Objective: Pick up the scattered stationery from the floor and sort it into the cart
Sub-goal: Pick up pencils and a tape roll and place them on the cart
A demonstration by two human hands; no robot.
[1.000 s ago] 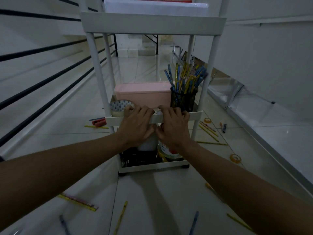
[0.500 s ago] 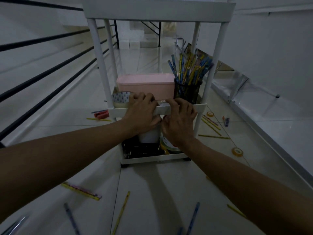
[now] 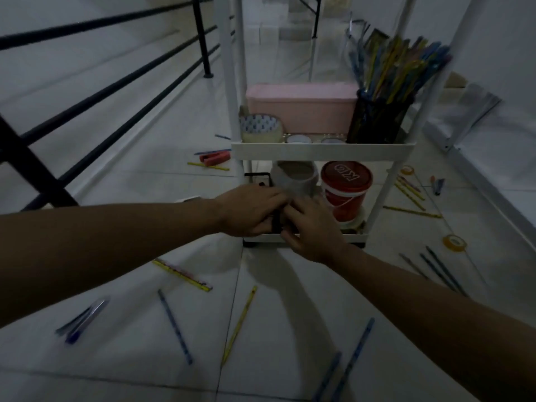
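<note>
Nearest, pencils such as the yellow pencil (image 3: 238,326) and blue pencil (image 3: 175,326) lie scattered on the floor tiles (image 3: 275,329); they look light, stiff and prone to roll, best pinched mid-shaft. Beyond them the left hand (image 3: 251,210) and right hand (image 3: 311,229) meet at the cart (image 3: 322,150)'s bottom shelf around something dark; whether they grip it I cannot tell. Farther up, the black pencil cup (image 3: 374,120) stands beside the pink box (image 3: 301,107).
</note>
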